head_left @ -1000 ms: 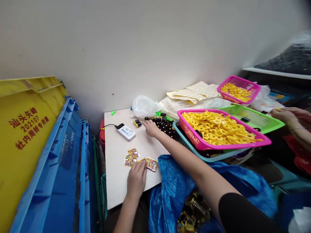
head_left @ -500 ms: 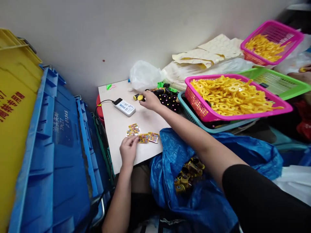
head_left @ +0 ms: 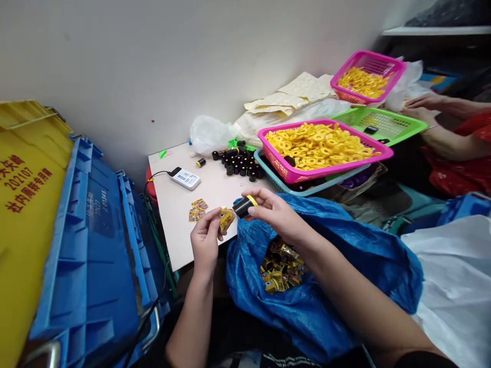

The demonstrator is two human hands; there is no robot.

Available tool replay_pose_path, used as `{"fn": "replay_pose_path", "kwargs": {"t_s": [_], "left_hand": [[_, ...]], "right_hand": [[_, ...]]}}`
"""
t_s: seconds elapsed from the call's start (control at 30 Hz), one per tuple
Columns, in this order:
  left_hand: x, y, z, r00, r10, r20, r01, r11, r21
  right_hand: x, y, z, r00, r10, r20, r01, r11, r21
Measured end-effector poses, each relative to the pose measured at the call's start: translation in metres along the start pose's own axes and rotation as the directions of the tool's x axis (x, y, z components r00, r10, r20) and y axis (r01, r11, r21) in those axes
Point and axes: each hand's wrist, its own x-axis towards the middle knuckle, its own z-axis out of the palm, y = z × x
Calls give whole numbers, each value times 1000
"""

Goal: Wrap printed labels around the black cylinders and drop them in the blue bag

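My left hand (head_left: 206,236) pinches a small yellow printed packet (head_left: 226,219) above the front edge of the white table (head_left: 180,245). Between the fingers and thumb of my right hand (head_left: 274,210) is a black cylinder with a yellow rim (head_left: 244,206), tilted, its far end close to the packet. A few flat yellow packets (head_left: 198,208) lie on the table beyond my left hand. Several black cylinders (head_left: 240,164) stand and lie farther back, with a single one (head_left: 201,162) apart to their left. Below my hands an open blue bag (head_left: 318,301) holds many filled yellow packets (head_left: 282,266).
A white device (head_left: 184,178) with a cable sits on the table. Pink baskets (head_left: 299,176) (head_left: 364,76) hold yellow rings; a green basket (head_left: 406,124) is behind. Another person's hands (head_left: 425,105) are at the right. Blue crates (head_left: 95,245) stand at left.
My right hand has come back from the black cylinders with one in its fingers. My left hand has lifted a packet off the table. The view has shifted, showing another person's hands more fully.
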Motion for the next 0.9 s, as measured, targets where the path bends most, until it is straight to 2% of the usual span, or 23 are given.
{"fn": "replay_pose_path", "kwargs": {"t_s": [0.07,0.13,0.2,0.3,0.4,0.57,0.6,0.67,0.77,0.9], "left_hand": [[-6,2,5,998,-64,25,66,996,-64],[-9,6,8,978,-182,101,198,961,-190],[-12,10,11,924,-303,233,369,867,-334],[-15,14,16,813,-424,398,579,661,-478],[-18,13,21,733,-516,444,680,537,-499],[-24,9,33,662,-585,469,749,510,-422],[-26,8,35,663,-590,461,748,520,-412],[-29,7,39,697,-571,434,717,570,-401],[-33,6,42,791,-479,381,604,711,-361],[-33,2,39,911,-337,239,396,878,-270]], "right_hand": [[-17,3,-5,997,-19,-69,18,1000,-9],[-32,5,-10,992,-41,-118,40,999,-16],[-45,7,-13,989,-78,-124,74,997,-35],[-59,8,-14,988,-121,-95,116,991,-62],[-64,10,-14,983,-145,-110,140,988,-58],[-60,7,-18,965,-164,-203,166,986,-8],[-59,6,-19,964,-169,-207,171,985,-9],[-57,5,-21,963,-180,-199,177,984,-35],[-57,8,-24,967,-178,-182,160,981,-109],[-59,12,-28,963,-156,-221,131,984,-122]]}}
